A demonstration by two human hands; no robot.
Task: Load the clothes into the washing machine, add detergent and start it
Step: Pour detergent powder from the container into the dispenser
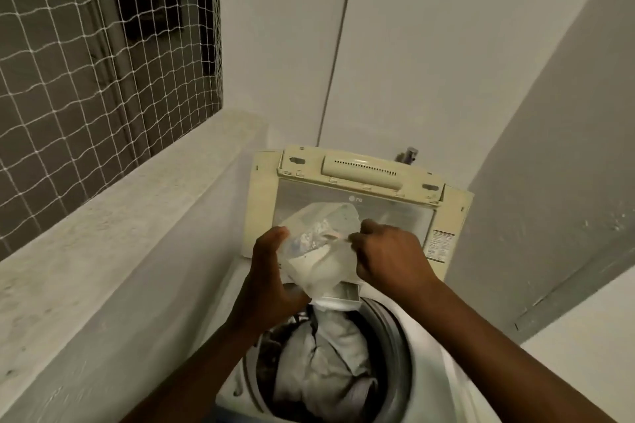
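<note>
— How much room is there around the washing machine (422, 347)?

— Little. A rough concrete ledge (113, 216) runs close along its left side, with netting (86, 55) stretched above it. On the right a grey wall panel (556, 165) angles in near the raised lid (357, 189). The lid stands upright at the back, just in front of the white wall (429, 45), where a tap (407, 154) shows behind it. The round drum opening lies directly below the hands.

— Any writing?

— A small logo is printed mirrored on the lid's clear window; it appears to be LG. A warning sticker (439, 246) sits at the lid's right edge, its print too small to read.

— And the detergent?

— It is a clear plastic bag of detergent (319, 251), crumpled, with white powder gathered in its lower half. It is held over the back rim of the drum, above a small white tray (343, 295).

— The hands?

— Both grip the bag. The left hand (271, 282) cups its left side and underside; the right hand (388, 257) pinches the upper right part, fingers closed on the plastic.

— The clothes?

— The clothes (326, 361), grey and dark, are bunched inside the drum.
</note>
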